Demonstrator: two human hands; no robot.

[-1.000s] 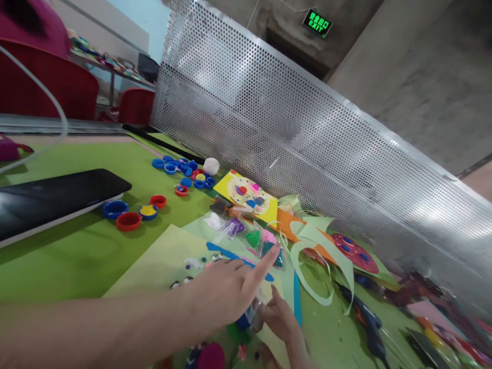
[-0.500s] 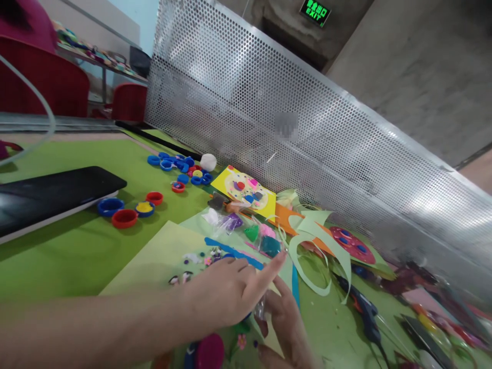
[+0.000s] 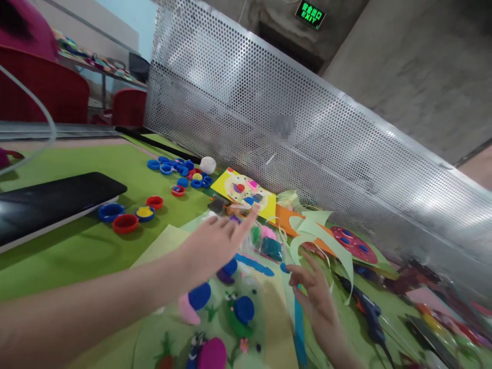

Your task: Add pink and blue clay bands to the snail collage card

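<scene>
The right hand (image 3: 315,293) is low over the green table (image 3: 77,256) with its fingers drawn close in a narrow pinch, and a small blue piece (image 3: 283,267) sits at the very tips, a rounded dab of deep blue, too small to tell whether it is clay or a bead. It hangs just above the edge of a pale sheet (image 3: 269,328) that carries stuck-on blue caps, a pink shape and a green figure. The left hand (image 3: 213,242) is stretched forward above that sheet, flat and spread wide, holding nothing, its fingertips reaching over a clear bag (image 3: 265,241). The bag lies on the table between the sheet and a yellow card (image 3: 265,205), and inside it are soft lumps of colour: a teal one, a pink one and a green one side by side, with a purple bit partly hidden behind the fingers. Farther left, loose bottle caps stand open side up: a blue cap (image 3: 110,211) and a red cap (image 3: 125,223) look empty, while a third cap (image 3: 145,212) holds a yellow filling. A cluster of blue caps (image 3: 172,166) lies beyond, beside a white ball (image 3: 208,164). A black tablet (image 3: 54,197) rests at the left, and a perforated metal screen (image 3: 307,143) closes off the back of the table.
</scene>
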